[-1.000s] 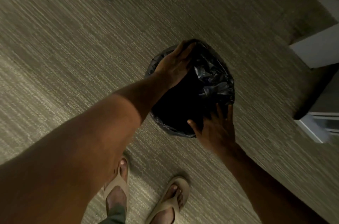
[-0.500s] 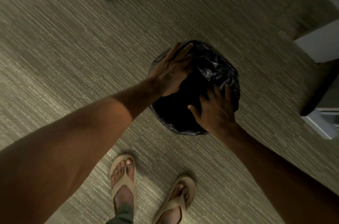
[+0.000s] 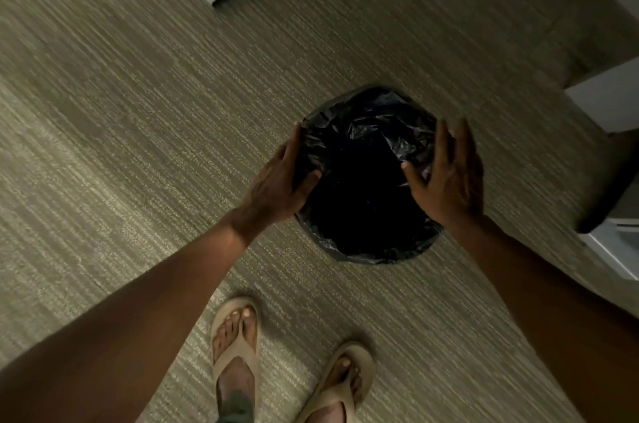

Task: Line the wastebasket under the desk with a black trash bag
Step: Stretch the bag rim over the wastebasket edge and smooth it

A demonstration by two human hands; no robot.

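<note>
Bag (image 3: 371, 132) draped over wastebasket (image 3: 359, 258) rim, left hand (image 3: 281, 182) and right hand (image 3: 447, 177) cupping sides, fingers spread, gripping nothing; next, probably slide under desk.

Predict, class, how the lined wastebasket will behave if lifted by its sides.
Probably light: the wastebasket looks empty inside. The crinkled trash bag film is glossy, so the left hand and right hand might slip.
</note>
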